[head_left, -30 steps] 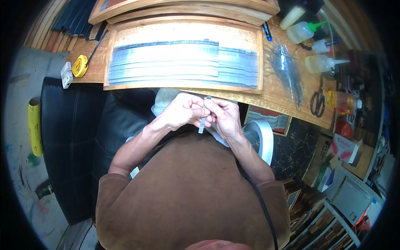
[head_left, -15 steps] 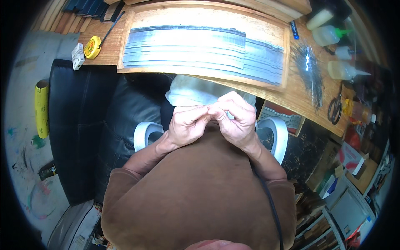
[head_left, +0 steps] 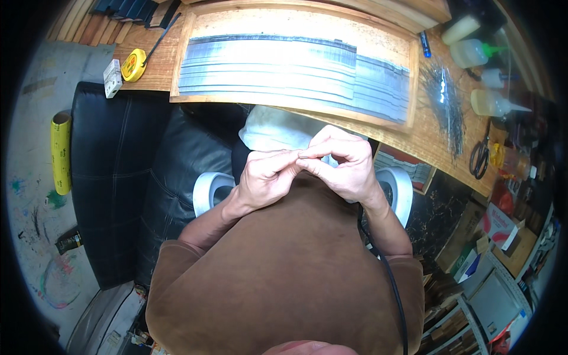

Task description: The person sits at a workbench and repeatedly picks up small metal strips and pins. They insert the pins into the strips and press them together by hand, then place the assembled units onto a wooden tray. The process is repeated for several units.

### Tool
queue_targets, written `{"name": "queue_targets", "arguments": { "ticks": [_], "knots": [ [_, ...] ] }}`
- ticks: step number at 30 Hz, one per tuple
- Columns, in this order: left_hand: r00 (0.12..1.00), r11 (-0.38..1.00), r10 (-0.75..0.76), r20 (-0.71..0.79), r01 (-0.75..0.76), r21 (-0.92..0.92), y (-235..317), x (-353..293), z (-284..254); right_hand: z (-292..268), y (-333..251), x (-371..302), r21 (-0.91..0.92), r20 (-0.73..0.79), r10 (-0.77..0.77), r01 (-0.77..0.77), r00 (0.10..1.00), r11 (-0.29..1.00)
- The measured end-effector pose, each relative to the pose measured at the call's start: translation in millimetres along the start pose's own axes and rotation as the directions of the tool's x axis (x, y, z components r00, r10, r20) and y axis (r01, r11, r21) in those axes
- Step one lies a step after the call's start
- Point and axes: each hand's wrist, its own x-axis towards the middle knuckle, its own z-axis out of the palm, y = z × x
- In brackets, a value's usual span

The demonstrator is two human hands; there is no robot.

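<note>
Over my lap, in front of my brown shirt, both hands are raised with their fingertips meeting. My left hand (head_left: 267,179) is closed in a pinch, thumb against the bent fingers. My right hand (head_left: 348,165) pinches with thumb and forefinger right beside the left fingertips, leaving a gap within the curve of its fingers. Anything held between the tips is too small or too hidden to name. A pale cloth (head_left: 275,127) lies just beyond the hands. Farther off, a shallow wooden tray (head_left: 260,102) on the table holds overlapping rows of thin grey strips (head_left: 266,68).
A loose heap of thin dark strands (head_left: 445,109) lies right of the tray, near black-handled scissors (head_left: 480,158), a blue marker (head_left: 425,45) and several squeeze bottles (head_left: 490,103). To the left are a yellow tape measure (head_left: 134,65) and a black padded seat (head_left: 112,177).
My right hand has shifted slightly right, and its curled fingers have opened into a wider loop. My left hand keeps its pinch. The whole view has moved a little.
</note>
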Motion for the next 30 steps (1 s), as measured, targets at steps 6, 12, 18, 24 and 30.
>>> {"name": "queue_targets", "arguments": {
  "ticks": [6, 12, 18, 24, 30],
  "knots": [
    [0.997, 0.999, -0.03, 0.069, 0.027, 0.041, -0.4, -2.6, -6.2, -0.2, 1.4, 0.5, 0.029, 0.015, 0.035, -0.036, 0.999, 0.999],
    [0.999, 0.998, 0.015, 0.047, -0.018, 0.054, -4.4, -4.9, -5.0, -0.2, 2.3, 2.1, 0.015, 0.029, 0.034, -0.034, 0.999, 0.999],
    [0.993, 0.986, 0.115, -0.006, -0.114, 0.125, -7.6, -5.3, -1.4, 4.0, 1.1, 1.7, 0.096, -0.021, 0.113, -0.111, 0.993, 0.989],
    [0.994, 0.985, 0.112, -0.015, -0.109, 0.137, -6.0, -4.8, 0.2, 1.2, 3.2, 1.7, 0.035, 0.016, 0.066, -0.067, 0.998, 0.997],
    [0.997, 0.991, 0.082, -0.008, -0.08, 0.104, -3.0, -5.4, -0.6, 1.7, 4.3, 0.8, 0.059, 0.013, 0.054, -0.055, 0.998, 0.997]
  ]
}}
